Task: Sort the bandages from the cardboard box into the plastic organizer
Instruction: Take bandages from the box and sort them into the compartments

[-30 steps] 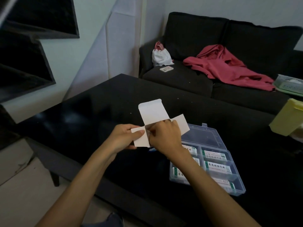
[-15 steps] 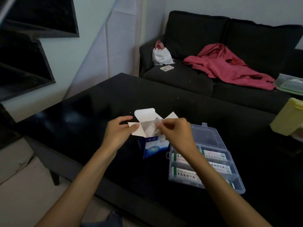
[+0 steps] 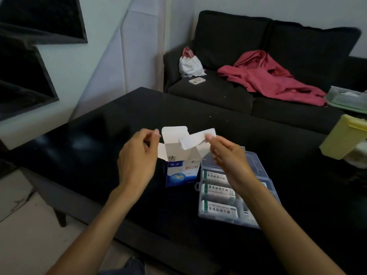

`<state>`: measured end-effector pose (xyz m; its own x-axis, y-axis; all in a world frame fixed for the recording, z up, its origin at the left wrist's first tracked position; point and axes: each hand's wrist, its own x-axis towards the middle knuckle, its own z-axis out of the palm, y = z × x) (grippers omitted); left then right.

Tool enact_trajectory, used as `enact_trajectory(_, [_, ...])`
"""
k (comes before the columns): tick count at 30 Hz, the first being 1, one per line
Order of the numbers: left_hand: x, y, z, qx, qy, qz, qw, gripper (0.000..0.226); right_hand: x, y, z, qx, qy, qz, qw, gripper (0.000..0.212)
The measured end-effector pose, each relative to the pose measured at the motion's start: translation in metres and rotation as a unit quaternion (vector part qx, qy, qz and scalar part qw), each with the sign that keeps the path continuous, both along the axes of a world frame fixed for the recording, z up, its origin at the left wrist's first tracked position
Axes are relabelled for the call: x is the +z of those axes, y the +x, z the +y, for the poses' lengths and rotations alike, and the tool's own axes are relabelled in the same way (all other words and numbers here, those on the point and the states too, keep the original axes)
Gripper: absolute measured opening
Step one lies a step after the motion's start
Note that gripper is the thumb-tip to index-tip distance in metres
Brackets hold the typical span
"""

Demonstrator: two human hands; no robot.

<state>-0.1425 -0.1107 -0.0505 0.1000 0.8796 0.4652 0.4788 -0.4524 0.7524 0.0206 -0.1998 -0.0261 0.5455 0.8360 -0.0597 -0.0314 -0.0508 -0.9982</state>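
Observation:
A blue and white cardboard box [image 3: 181, 174] stands upright on the black table [image 3: 111, 139] with its white top flaps open. My right hand [image 3: 228, 157] pinches one end of a white wrapped bandage [image 3: 195, 139], which hangs just above the box's opening. My left hand [image 3: 139, 155] hovers against the box's left flap, fingers loosely curled and holding nothing. Right of the box lies the clear plastic organizer [image 3: 260, 171] with its lid open. Its compartments hold white bandage packs [image 3: 219, 210] with green print, partly hidden by my right forearm.
A pale yellow container [image 3: 343, 136] stands at the table's right edge. Behind the table is a dark sofa [image 3: 218, 92] with a red garment [image 3: 270, 78], a white bag [image 3: 189, 64] and a phone [image 3: 196, 81]. The table's near edge runs below my forearms.
The box has been set down upright on the table. My right hand drew a bandage up out of it. My left hand let go of the flap.

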Motion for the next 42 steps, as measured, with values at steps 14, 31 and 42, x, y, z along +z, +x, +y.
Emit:
enact_trajectory(14, [-0.002,0.053,-0.037,-0.402,-0.654,-0.151,0.623,0.056,-0.009,0.049,-0.073,0.093,0.01,-0.178,0.98,0.023])
enact_trajectory(31, [-0.009,0.078,-0.057,-0.378,-0.207,-0.033,0.902,0.029,-0.026,0.058,-0.094,0.06,-0.042,-0.048,0.996,0.019])
enact_trajectory(42, [-0.015,0.091,-0.073,-0.485,-0.308,-0.017,0.818,0.027,-0.035,0.077,-0.131,0.062,-0.023,-0.161,0.985,0.064])
